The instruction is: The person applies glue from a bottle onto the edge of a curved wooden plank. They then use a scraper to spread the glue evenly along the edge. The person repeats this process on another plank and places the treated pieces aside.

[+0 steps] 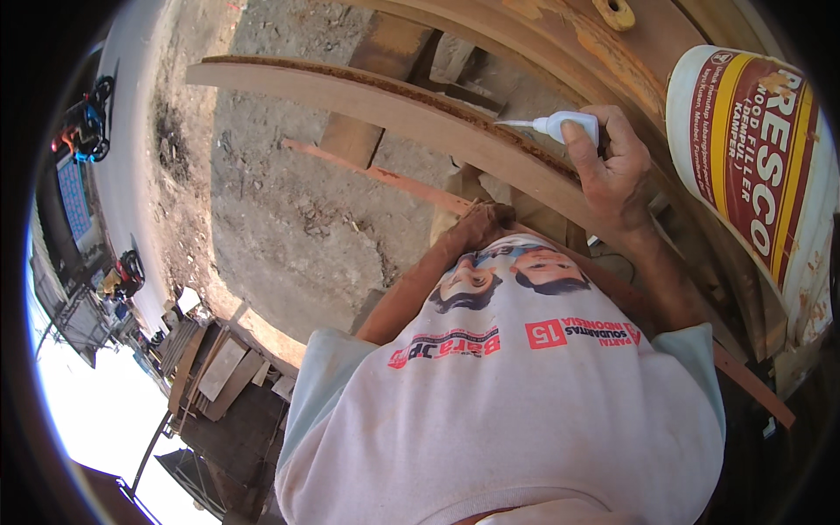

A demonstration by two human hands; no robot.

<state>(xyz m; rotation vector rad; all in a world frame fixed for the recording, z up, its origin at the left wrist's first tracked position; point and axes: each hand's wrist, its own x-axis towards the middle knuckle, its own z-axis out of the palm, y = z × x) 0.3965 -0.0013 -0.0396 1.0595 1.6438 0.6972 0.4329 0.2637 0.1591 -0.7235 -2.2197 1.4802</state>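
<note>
My right hand [608, 162] grips a small white plastic bottle [569, 127]. Its thin nozzle tip rests on or just above the rough brown top edge of a long curved wooden board [367, 114]; I cannot tell if it touches. My left hand [481, 223] is curled just below that board, near a reddish wooden strip [376, 172], with what it holds hidden.
A white bucket with a maroon-yellow label [752, 166] stands at right among curved timbers [507, 39]. Short planks lie on dusty ground [271, 227]. At left are a road [131, 201], parked motorbikes [129, 273] and stacked boards [223, 367]. My shirt fills the bottom.
</note>
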